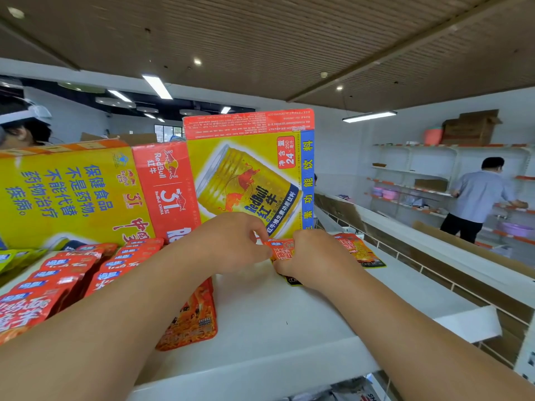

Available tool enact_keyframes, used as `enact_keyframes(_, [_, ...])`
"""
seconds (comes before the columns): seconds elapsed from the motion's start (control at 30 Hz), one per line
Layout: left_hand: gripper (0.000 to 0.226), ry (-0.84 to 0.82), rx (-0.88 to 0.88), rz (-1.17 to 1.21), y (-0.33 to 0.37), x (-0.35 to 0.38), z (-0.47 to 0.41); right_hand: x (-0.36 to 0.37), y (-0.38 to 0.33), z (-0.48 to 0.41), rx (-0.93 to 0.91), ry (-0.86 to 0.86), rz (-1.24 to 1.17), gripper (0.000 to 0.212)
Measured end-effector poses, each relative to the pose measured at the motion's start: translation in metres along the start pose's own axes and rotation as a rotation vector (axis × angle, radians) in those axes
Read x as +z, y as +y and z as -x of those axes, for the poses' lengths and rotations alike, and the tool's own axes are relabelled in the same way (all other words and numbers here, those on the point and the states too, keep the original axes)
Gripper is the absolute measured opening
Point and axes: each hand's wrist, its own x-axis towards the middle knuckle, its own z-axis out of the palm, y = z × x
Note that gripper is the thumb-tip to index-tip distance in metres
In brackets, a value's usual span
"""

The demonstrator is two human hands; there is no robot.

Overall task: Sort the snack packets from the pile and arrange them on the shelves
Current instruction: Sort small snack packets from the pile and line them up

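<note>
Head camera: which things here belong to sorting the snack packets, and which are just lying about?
Belongs to the job:
held orange packet, pinched by left hand and right hand
rows of red packets
flat packet to its right
white shelf

Just lying about:
Red Bull cartons
pink basins
cardboard boxes on the far shelving

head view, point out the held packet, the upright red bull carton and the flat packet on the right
held packet (280, 249), head view, orange front
upright red bull carton (246, 175), head view, printed can
flat packet (359, 250), head view, orange middle
</note>
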Motion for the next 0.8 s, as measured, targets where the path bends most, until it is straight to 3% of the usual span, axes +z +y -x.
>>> enact_keyframes(0.3, [0.019,-0.007,0.011,-0.015,-0.002,0.000,0.000,0.000,0.002,-0.003,0.049,0.030,-0.004,0.039])
enact_keyframes(0.57, [0.020,0.003,0.015,-0.018,-0.001,0.001,-0.001,-0.013,0.018,-0.006,0.129,0.102,-0.164,0.043])
enact_keyframes(0.8, [0.051,0.080,0.072,-0.125,0.002,0.004,0.000,-0.024,0.025,-0.010,0.094,0.157,-0.278,0.033])
